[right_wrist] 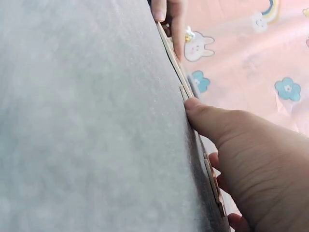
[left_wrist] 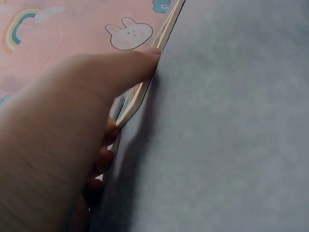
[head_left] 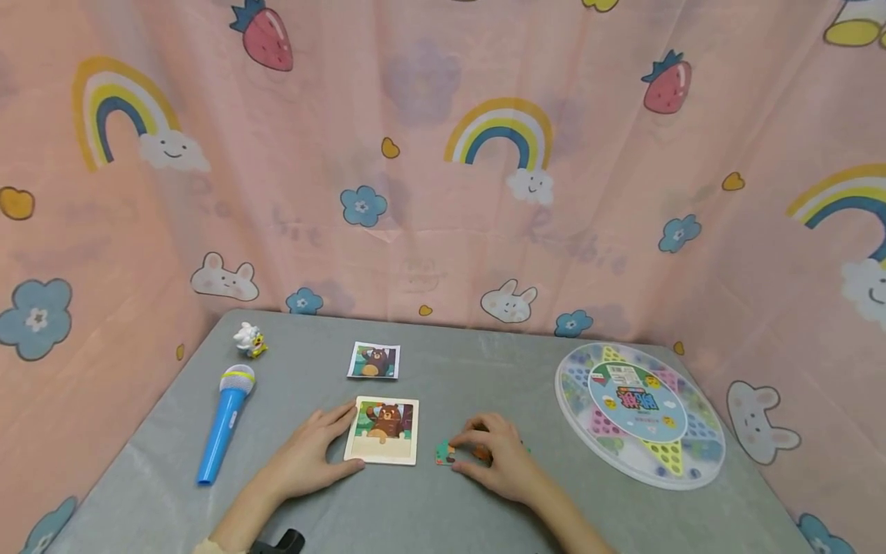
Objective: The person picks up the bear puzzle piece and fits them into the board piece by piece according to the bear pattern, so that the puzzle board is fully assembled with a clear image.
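A small wooden jigsaw puzzle board [head_left: 381,449] lies mid-table with a brown bear picture in its upper part and bare wood along the bottom. My left hand [head_left: 313,455] holds it at the left side, thumb by the lower corner and fingers by the upper one. In the left wrist view the thumb touches the board's edge [left_wrist: 131,110]. To the right of the board, my right hand [head_left: 500,460] pinches a green puzzle piece [head_left: 443,452] at the tabletop. A brown-orange puzzle piece [head_left: 482,454] shows under that hand, partly hidden by the fingers.
Behind the board lies a bear picture card [head_left: 374,361]. A blue toy microphone [head_left: 223,431] and a small white-and-yellow figurine [head_left: 250,340] are on the left. A round Chinese checkers game [head_left: 640,415] occupies the right. A pink printed curtain [head_left: 429,246] hangs behind the grey table [head_left: 484,358].
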Demonstrator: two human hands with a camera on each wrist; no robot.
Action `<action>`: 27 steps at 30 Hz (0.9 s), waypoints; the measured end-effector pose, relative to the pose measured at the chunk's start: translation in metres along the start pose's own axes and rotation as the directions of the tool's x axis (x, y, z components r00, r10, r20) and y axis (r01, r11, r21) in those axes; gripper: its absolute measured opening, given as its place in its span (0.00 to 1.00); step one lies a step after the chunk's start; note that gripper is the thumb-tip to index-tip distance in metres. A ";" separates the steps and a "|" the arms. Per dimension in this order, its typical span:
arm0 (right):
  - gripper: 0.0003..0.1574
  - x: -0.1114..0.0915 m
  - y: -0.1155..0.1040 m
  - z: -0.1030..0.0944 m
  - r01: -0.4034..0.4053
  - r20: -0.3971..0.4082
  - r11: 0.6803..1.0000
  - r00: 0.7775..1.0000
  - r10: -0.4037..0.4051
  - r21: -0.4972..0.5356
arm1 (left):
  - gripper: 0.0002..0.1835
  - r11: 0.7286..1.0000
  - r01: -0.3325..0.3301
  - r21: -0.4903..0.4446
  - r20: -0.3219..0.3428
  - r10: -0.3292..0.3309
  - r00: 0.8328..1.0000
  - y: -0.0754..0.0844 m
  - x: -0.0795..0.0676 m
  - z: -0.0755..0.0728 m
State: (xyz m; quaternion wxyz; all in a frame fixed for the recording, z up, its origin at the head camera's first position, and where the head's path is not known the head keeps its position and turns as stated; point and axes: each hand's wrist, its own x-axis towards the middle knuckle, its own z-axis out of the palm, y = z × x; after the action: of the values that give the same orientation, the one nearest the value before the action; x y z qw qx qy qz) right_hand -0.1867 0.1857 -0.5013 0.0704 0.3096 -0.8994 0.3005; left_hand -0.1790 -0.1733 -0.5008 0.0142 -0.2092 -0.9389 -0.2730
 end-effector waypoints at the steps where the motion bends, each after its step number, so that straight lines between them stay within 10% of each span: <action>1: 0.13 0.000 0.000 0.000 -0.001 -0.002 1.000 1.000 0.001 -0.005 | 0.48 1.000 -0.001 -0.009 0.005 0.001 1.000 0.000 0.000 -0.001; 27: 0.13 -0.001 -0.005 -0.001 -0.016 0.034 0.998 0.999 0.018 -0.064 | 0.46 0.999 -0.031 -0.018 0.018 0.031 0.999 -0.006 0.000 -0.001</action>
State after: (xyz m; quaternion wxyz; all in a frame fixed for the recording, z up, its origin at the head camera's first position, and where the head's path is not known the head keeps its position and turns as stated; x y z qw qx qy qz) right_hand -0.1832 0.1840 -0.4979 0.0621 0.3047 -0.9122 0.2669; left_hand -0.1813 -0.1780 -0.5031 0.0080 -0.2264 -0.9332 -0.2790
